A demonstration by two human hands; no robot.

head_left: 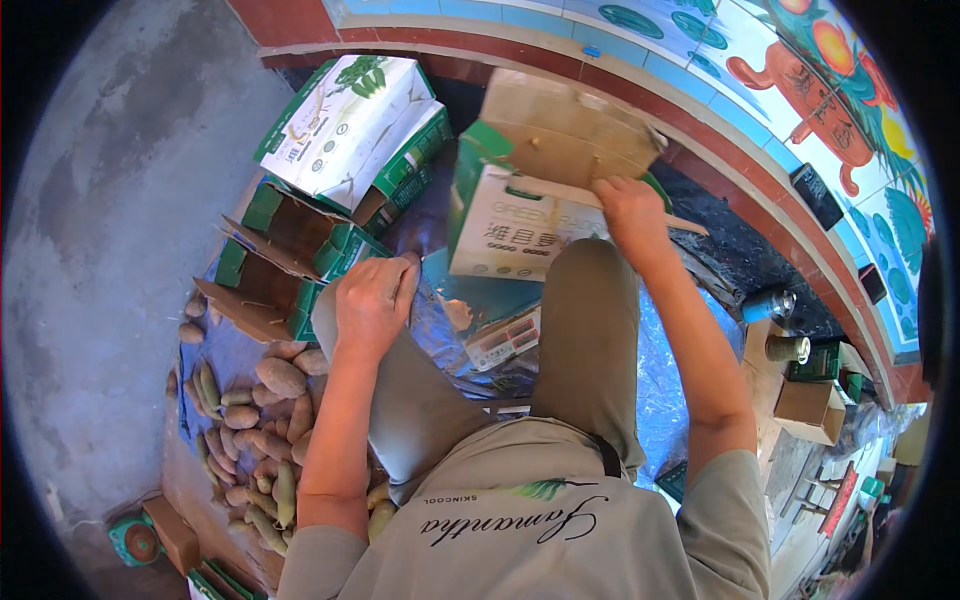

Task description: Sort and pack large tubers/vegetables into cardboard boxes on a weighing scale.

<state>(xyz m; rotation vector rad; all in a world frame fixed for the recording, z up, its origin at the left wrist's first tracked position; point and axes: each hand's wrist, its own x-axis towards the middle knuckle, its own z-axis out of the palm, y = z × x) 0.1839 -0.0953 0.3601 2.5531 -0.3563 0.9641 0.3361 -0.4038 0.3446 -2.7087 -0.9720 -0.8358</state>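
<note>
Boxes: the white-and-green printed cardboard carton [510, 225] stands on the floor just beyond my knees, its brown top flaps [565, 125] raised and not yet closed. My right hand [630, 215] is closed on the near edge of one flap, gripping it. My left hand [372, 300] rests curled on my left knee, holding nothing that I can make out. To the far left, a second white-and-green carton [350, 130] lies shut on its side, and two green cartons with brown flaps [280, 260] sit open and appear empty. Near left, a heap of brownish elongated tubers [255, 420] lies loose on the blue plastic sheet [665, 390]. Judgement: one carton looks finished, one is in hand, two are unfilled, and much produce is still unpacked. Contents of the carton in hand cannot be seen.
</note>
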